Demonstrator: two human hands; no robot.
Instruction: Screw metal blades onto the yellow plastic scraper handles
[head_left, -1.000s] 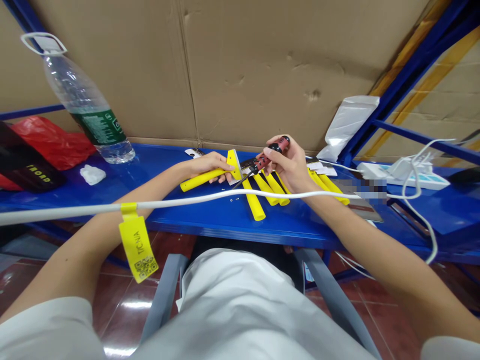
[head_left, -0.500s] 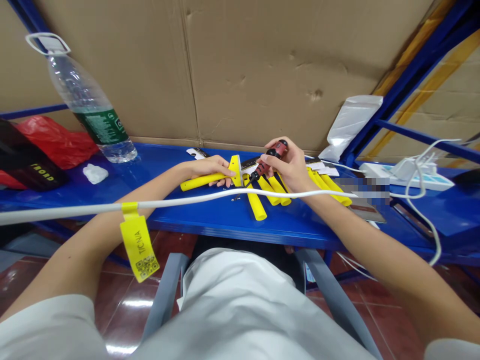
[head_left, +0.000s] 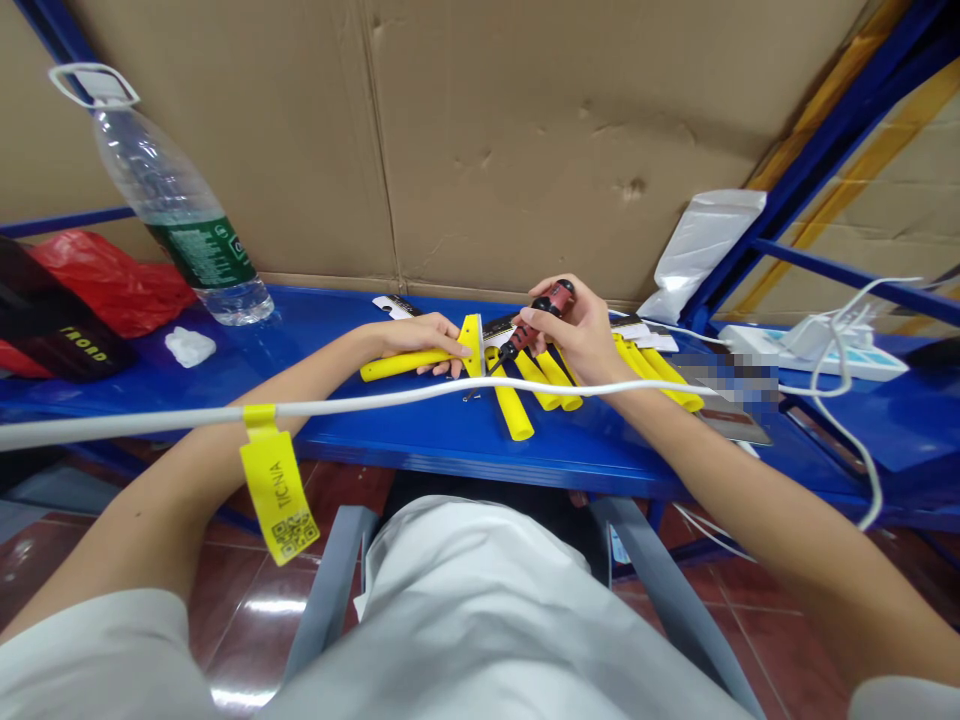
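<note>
In front of me stands a creased brown cardboard wall (head_left: 525,150) — a blue metal frame (head_left: 847,130) slanting at its right — behind the blue table (head_left: 420,435). Grey chair arms (head_left: 330,580) flank me; glossy dark-red floor tiles (head_left: 225,640) below reflect white light.

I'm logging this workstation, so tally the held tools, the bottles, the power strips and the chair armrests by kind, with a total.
Yellow scraper, left hand: 1
Screwdriver, right hand: 1
Water bottle: 1
Power strip: 1
Grey armrests: 2
Total: 6
</note>
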